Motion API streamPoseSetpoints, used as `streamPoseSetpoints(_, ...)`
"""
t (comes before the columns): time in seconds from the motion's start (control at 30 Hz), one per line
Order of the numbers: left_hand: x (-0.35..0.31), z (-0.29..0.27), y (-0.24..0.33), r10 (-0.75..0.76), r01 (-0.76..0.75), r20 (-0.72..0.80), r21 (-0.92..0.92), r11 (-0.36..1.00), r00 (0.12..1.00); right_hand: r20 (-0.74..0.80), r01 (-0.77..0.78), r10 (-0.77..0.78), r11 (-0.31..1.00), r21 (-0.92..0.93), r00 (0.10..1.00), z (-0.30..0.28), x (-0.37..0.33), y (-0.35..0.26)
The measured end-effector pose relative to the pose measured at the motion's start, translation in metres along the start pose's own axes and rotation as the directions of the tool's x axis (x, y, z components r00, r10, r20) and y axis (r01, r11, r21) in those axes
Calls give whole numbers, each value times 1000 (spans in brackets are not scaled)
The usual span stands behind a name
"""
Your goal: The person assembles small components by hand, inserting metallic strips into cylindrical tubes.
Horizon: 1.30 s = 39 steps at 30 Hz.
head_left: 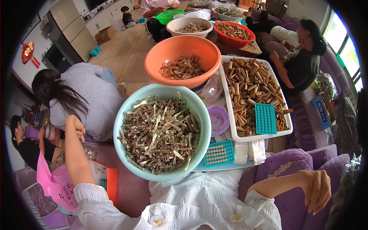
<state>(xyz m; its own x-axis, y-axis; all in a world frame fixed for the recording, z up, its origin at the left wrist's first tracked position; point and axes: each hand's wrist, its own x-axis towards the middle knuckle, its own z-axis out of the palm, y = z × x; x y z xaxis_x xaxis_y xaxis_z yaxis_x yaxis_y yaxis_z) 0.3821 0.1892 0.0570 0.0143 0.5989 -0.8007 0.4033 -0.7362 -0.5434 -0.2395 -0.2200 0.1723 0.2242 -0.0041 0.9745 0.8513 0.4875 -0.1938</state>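
Note:
My left hand (76, 125) is raised at the left, bent at the wrist, with its fingers drooping loosely and nothing visible in them. Behind it sits a person in a grey top. Out to the right, my right hand (316, 189) hangs bent over the purple sofa (285, 191), fingers pointing down and empty. Both hands are well apart from the work things. Between them, a pale blue basin (122, 153) at my lap holds a heap of shiny foil-like strips. A white tray (289, 128) of brown rolled pieces stands to its right, with an empty-looking teal grid tray (265, 119) on the pieces.
A teal tray with pale round pieces (219, 153) and a small purple bowl (223, 130) stand by the basin. Behind are an orange basin (153, 57), a cream basin (172, 31) and a red basket (237, 43). A pink bag (57, 184) lies left. Several other people sit around.

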Motion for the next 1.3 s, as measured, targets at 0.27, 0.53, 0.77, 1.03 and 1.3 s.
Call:
streamPoseSetpoints(0.27,-70,83,22,972,-892,-212,-451,-5,102,-129,-318,292,896,-310,948,-30,-13,6)
streamPoseSetpoints(0.53,-152,272,15,923,-377,-131,-885,-273,-361,-540,-551,204,554,-624,817,-30,-34,38)
streamPoseSetpoints(0.77,-177,365,8,839,-424,245,-906,18,-486,-618,-683,333,125,-720,712,-32,-29,85)
streamPoseSetpoints(1.03,-183,395,3,818,-343,271,-934,97,-507,-463,-524,389,62,-850,797,-38,-25,130)
streamPoseSetpoints(1.3,-184,406,0,817,-350,354,-915,201,-456,-409,-466,483,-3,-885,774,-36,-17,139)
